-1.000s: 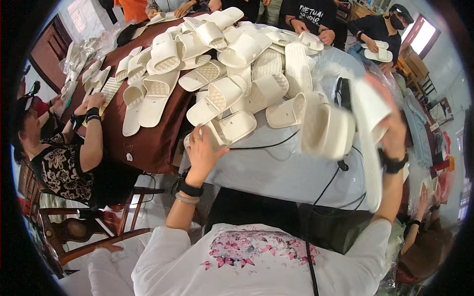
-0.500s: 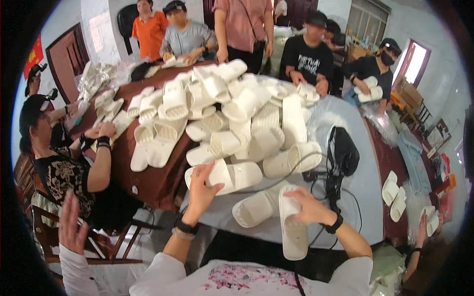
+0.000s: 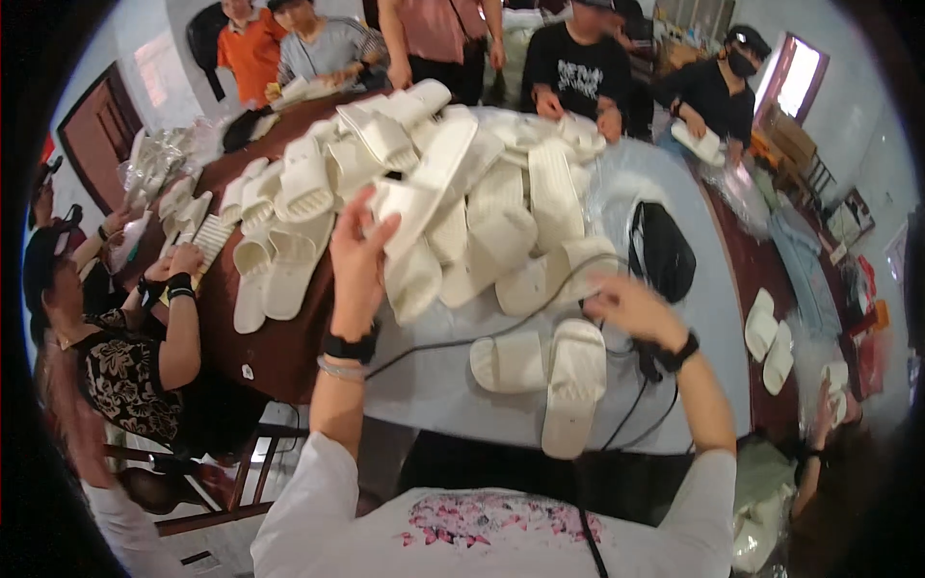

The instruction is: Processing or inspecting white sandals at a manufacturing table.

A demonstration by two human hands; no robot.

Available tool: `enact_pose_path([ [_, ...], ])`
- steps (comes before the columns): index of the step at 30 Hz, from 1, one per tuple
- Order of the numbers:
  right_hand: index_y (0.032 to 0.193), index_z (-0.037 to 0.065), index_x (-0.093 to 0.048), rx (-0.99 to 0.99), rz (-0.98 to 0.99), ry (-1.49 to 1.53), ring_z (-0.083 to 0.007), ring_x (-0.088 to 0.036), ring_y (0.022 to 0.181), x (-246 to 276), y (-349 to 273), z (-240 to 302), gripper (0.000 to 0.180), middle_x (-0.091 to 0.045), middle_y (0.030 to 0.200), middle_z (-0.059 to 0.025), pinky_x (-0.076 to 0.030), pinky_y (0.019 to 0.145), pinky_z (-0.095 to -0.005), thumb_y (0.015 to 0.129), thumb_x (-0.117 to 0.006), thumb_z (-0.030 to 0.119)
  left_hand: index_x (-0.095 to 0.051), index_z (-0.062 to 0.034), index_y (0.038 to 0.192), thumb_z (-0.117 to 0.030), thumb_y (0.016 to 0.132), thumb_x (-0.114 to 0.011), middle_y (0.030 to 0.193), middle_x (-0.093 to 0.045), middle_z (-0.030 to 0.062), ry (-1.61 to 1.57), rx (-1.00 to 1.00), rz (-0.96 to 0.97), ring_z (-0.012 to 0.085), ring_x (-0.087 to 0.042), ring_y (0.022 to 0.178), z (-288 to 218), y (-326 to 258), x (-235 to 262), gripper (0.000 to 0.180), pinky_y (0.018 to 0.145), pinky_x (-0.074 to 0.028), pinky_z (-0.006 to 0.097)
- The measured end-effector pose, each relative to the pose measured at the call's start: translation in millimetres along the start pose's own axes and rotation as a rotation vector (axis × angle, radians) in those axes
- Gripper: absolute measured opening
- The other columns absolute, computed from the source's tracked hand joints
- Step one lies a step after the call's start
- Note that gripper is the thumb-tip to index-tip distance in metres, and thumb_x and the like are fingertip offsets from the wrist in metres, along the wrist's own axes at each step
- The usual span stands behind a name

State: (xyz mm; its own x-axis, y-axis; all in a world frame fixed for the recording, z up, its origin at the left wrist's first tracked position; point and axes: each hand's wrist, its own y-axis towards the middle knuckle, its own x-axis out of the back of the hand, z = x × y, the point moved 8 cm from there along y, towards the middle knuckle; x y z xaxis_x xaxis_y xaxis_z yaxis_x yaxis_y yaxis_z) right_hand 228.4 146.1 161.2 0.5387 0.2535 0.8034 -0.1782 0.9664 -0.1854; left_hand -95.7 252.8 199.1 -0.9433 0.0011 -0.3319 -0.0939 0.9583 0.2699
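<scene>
My left hand (image 3: 355, 275) grips a white slipper (image 3: 434, 178), raised and tilted over the near side of a large pile of white slippers (image 3: 496, 217). Its thumb and fingers are at the slipper's strap end. To the right, my right hand (image 3: 636, 310) hangs above the table, slightly blurred, its fingers apart and nothing visible in them. Beside its fingertips lies another slipper (image 3: 588, 262) at the pile's edge. Closer to me, two slippers rest side by side, the left slipper (image 3: 509, 362) lying sideways and the right slipper (image 3: 575, 385) with its sole end toward me.
A black cable (image 3: 434, 344) loops across the grey table cover (image 3: 424, 390) to a black mesh bag (image 3: 663, 252). A co-worker (image 3: 125, 318) handles slippers at the left. Several people stand round the far side. A slipper pair (image 3: 768, 337) lies at the right edge.
My left hand has lifted a slipper up and over the pile. My right hand has let go of the near slipper, which now lies on the table, and moved up and right.
</scene>
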Motion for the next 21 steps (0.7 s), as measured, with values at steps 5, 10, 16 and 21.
enact_pose_path([
  [5,0.111,-0.005,-0.051,-0.025,-0.538,-0.324,-0.0360,-0.056,0.097,62.1,73.7,-37.9,0.061,-0.058,0.104,-0.0220,-0.044,0.082,-0.0388,0.078,-0.057,0.046,-0.053,-0.0029,0.113,-0.004,0.074,-0.069,0.082,-0.040,-0.0068,0.104,-0.327,0.099,-0.0017,-0.037,0.050,-63.9,27.1,-51.9,0.042,0.038,-0.026,0.015],
  [10,0.117,0.000,-0.047,-0.459,-0.208,-0.580,-0.0330,-0.057,0.099,12.5,129.0,-83.0,0.086,-0.057,0.110,-0.0193,-0.037,0.086,-0.0481,0.062,-0.061,0.064,-0.059,-0.0054,0.105,-0.009,0.075,-0.070,0.084,-0.044,-0.0031,0.266,-0.654,0.078,0.0020,-0.045,0.065,-80.1,64.6,-67.8,0.032,0.049,-0.034,0.017],
  [16,0.122,0.002,-0.043,-0.454,-0.498,-0.460,-0.0357,-0.054,0.095,14.7,126.2,-75.9,0.075,-0.053,0.106,-0.0235,-0.036,0.085,-0.0478,0.067,-0.061,0.050,-0.059,-0.0059,0.104,-0.015,0.071,-0.070,0.102,-0.053,0.0116,0.664,-0.778,0.225,0.0239,-0.049,0.095,-23.6,131.1,-75.8,0.036,0.085,-0.040,0.033],
  [21,0.124,-0.005,-0.038,-0.039,-1.143,-0.113,-0.0431,-0.048,0.092,75.7,102.9,-37.6,0.068,-0.049,0.101,-0.0301,-0.036,0.086,-0.0460,0.074,-0.057,0.036,-0.046,-0.0021,0.121,-0.024,0.066,-0.073,0.113,-0.049,0.0243,1.362,-0.689,0.411,0.0387,-0.044,0.107,89.2,163.8,-18.7,0.065,0.093,-0.036,0.042],
])
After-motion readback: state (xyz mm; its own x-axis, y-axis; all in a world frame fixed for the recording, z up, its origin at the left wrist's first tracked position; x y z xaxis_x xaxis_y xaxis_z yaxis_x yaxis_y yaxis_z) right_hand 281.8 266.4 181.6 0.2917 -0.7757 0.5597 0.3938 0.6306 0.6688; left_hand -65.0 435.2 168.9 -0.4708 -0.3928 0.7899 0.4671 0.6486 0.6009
